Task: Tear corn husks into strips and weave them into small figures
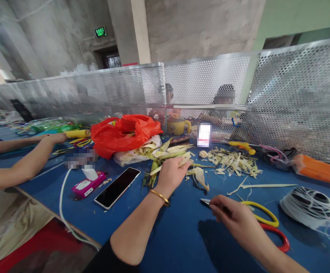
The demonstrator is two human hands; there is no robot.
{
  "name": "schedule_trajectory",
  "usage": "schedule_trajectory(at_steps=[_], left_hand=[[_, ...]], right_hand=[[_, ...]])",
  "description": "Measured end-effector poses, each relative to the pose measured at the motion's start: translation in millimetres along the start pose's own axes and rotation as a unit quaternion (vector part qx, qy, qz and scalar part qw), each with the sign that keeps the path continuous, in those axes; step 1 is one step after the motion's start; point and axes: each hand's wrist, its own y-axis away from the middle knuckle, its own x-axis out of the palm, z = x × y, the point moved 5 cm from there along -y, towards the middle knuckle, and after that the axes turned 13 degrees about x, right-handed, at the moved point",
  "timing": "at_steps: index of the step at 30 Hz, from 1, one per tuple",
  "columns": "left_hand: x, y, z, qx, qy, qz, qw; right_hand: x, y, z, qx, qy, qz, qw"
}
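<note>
I see a grey perforated-metal partition [127, 85] behind a blue flat tabletop [179, 235]. Crumpled red plastic bag [116, 136] back left, leafy pale-green husks [169, 152] at its front right. Slim black rectangular phone [118, 188] before bag. Shredded cream husk scraps [233, 162] right of husks. Yellow-and-red-handled metal scissors [263, 207] left of round white string spool [307, 208].

A slim gold bangle [159, 196] circles the left wrist, and a black sleeve [112, 258] ends near the elbow.
</note>
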Motion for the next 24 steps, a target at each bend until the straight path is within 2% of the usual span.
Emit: schedule_trajectory(at_steps=[4,8,10,12,16,20,24], left_hand=[[-19.3,19.7,-6.6,0.0,0.165,-0.036,0.986],[-18.9,31.3,1.4,-0.022,0.276,-0.082,0.957],[-17.0,34.8,6.9,-0.037,0.327,-0.131,0.935],[-13.4,37.4,9.9,-0.047,0.374,-0.14,0.916],[-13.9,43.0,12.6,-0.063,0.38,-0.16,0.909],[-10.4,46.4,9.5,-0.099,0.39,-0.149,0.903],[-6.5,49.0,5.4,-0.131,0.401,-0.152,0.894]], right_hand=[[-30.8,-33.2,10.8,0.0,-0.057,-0.081,0.995],[-34.4,-107.0,50.2,-0.01,-0.033,-0.099,0.994],[-24.1,-152.0,72.1,0.009,-0.011,-0.11,0.994],[-6.1,-195.4,92.1,0.02,-0.008,-0.1,0.995],[37.2,-265.9,119.2,0.048,0.007,-0.064,0.997],[73.4,-311.1,141.8,0.049,0.037,-0.017,0.998],[96.9,-331.6,167.0,0.003,0.1,-0.001,0.995]])
